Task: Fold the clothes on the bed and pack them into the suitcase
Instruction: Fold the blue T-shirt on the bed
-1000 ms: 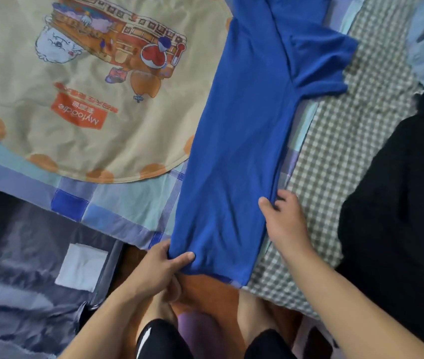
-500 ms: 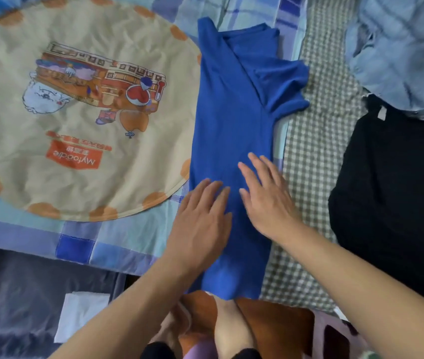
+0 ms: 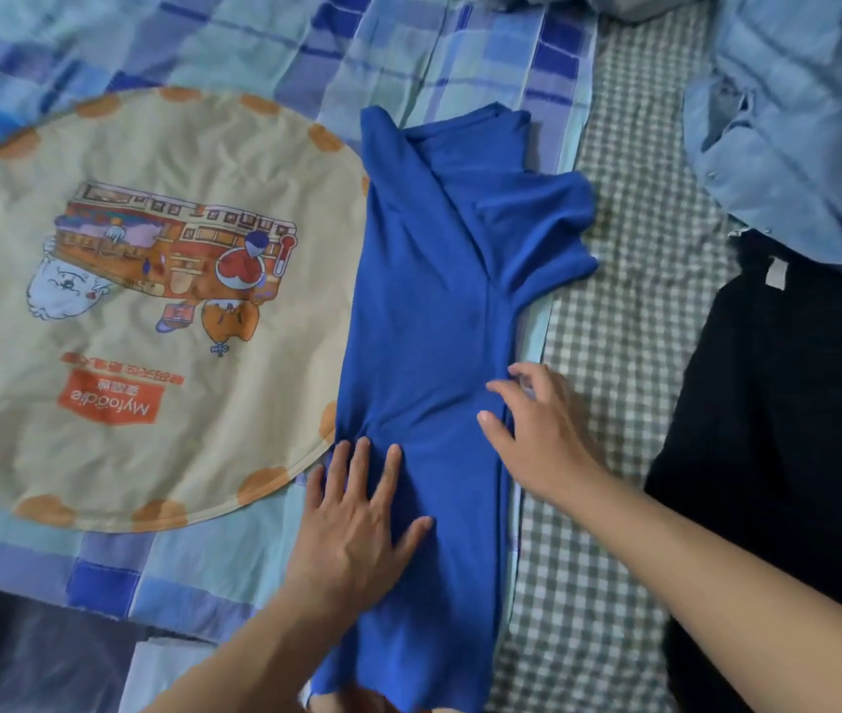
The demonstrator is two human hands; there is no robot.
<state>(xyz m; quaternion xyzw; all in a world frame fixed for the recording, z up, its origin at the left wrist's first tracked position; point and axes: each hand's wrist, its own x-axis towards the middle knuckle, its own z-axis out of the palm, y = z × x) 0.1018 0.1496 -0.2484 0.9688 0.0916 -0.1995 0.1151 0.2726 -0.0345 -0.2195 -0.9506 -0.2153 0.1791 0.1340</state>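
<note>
Nearest to me, at about seven o'clock, a dark suitcase (image 3: 22, 656) shows at the bottom edge, with a pale rectangular patch beside it that I cannot identify. Just above it my left hand (image 3: 357, 527) lies flat on the lower left part of the blue T-shirt (image 3: 424, 311), fingers straight and spread apart, the thumb out toward three o'clock, pressing the cloth down. At about four o'clock my right hand (image 3: 542, 434) sits on the shirt's right edge, fingers loosely curled and somewhat apart; the fingertips touch the fabric where it bunches, though I cannot tell whether they pinch it. The shirt itself lies lengthwise down the middle of the bed, folded narrow, its hem hanging over the near edge at six o'clock and one short sleeve sticking out toward two o'clock. To nine o'clock, touching the shirt's left side, is a round beige cushion (image 3: 151, 301) with orange dots around its rim and a cartoon bus print. Beneath everything lie a blue plaid sheet (image 3: 254, 38) and, to the right, a grey checked cloth (image 3: 629, 321). At three o'clock a black garment (image 3: 794, 429) lies spread, and farther off at one o'clock a crumpled light blue shirt (image 3: 809, 120) overlaps its top.
</note>
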